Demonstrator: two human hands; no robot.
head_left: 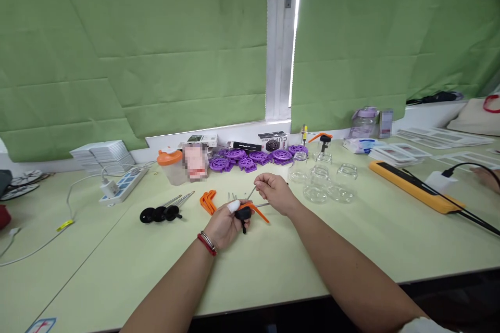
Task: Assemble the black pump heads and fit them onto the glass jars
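At a pale green desk [273, 265], a person's left hand [224, 223], a white wrap on its thumb and a red bangle at the wrist, closes around a small black pump part with an orange lever [250, 210], held just above the desk top. The right hand [273, 191] pinches a thin metal rod [252, 192] between fingertips, its lower end meeting the part in the left hand.

To the left lie spare orange levers [208, 202] in a small stack, and beyond them three black discs with metal stems [162, 212] in a row. Clear glass jars [322, 179] stand grouped just behind the right hand, one topped with an orange-and-black pump [323, 138]. A heap of purple plastic wheels [253, 157] sits along the window ledge beside an orange-lidded cup [171, 165]. A white power strip [122, 184] rests at far left, a long yellow bar [416, 187] at right. Another person's hand [486, 177] shows at the right edge. Green blinds [156, 47] cover the window.
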